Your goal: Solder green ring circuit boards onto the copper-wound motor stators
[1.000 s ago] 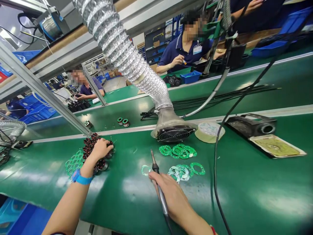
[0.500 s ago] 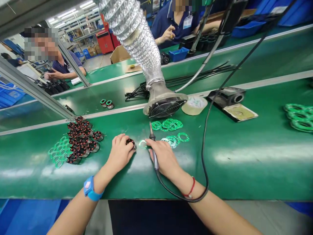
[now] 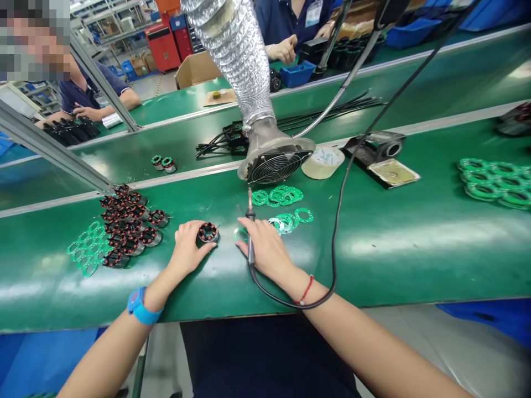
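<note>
My left hand (image 3: 191, 246) has its thumb and fingers around a wound motor stator (image 3: 208, 232) that sits on the green bench. In my right hand (image 3: 267, 246) is a soldering iron (image 3: 250, 237), its tip pointing away from me. A green ring board (image 3: 239, 234) lies at the fingertips of that hand, partly hidden by them. Just beyond are loose ring boards in two groups, a farther one (image 3: 284, 194) and a nearer one (image 3: 290, 221). Several more stators (image 3: 128, 226) are piled to the left, beside flat green rings (image 3: 89, 246).
A fume extractor hood (image 3: 277, 160) hangs over the bench behind the rings. To its right stand a tape roll (image 3: 323, 162) and an iron stand (image 3: 384, 155). The iron's cable (image 3: 338, 221) loops past my right wrist. Stacked rings (image 3: 495, 182) lie far right.
The view has shifted, with bench items appearing higher and further left. My left hand's fingers have moved off the top of the stator, which now shows more fully. The iron stands more upright.
</note>
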`<state>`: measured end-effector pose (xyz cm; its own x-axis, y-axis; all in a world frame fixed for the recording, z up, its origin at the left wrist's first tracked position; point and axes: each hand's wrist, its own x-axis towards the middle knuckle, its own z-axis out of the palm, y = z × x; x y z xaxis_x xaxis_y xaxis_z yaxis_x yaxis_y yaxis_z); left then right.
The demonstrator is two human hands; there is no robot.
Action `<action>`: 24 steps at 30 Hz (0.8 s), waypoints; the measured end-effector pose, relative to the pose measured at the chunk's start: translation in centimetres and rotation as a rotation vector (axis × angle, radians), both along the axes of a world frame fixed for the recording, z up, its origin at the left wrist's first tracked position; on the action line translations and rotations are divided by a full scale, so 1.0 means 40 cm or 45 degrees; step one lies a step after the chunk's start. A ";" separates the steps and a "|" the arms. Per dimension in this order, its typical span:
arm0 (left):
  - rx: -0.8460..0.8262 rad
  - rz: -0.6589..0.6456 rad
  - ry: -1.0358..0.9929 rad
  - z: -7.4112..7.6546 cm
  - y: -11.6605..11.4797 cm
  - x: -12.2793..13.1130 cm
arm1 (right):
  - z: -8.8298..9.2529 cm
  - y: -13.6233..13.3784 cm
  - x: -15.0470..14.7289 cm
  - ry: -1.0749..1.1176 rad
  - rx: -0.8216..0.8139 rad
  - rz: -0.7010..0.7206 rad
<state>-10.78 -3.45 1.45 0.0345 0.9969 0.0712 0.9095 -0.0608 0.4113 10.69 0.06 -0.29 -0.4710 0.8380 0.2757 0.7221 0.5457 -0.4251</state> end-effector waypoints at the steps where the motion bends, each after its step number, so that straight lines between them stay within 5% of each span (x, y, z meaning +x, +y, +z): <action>1: 0.000 -0.045 -0.053 0.007 0.010 0.005 | 0.000 0.003 -0.003 -0.018 -0.004 0.001; 6: -0.132 -0.272 -0.226 0.058 0.044 0.014 | -0.002 0.021 0.016 -0.019 -0.051 0.106; 12: -0.156 -0.617 0.135 0.099 0.076 0.038 | 0.044 0.008 0.084 0.260 -0.115 0.145; 16: -0.124 -0.686 -0.001 0.071 0.078 0.066 | 0.060 -0.028 0.131 0.523 -0.141 0.016; 24: 0.009 -0.564 -0.239 0.010 0.068 0.088 | 0.005 -0.067 0.189 1.027 -0.468 -0.307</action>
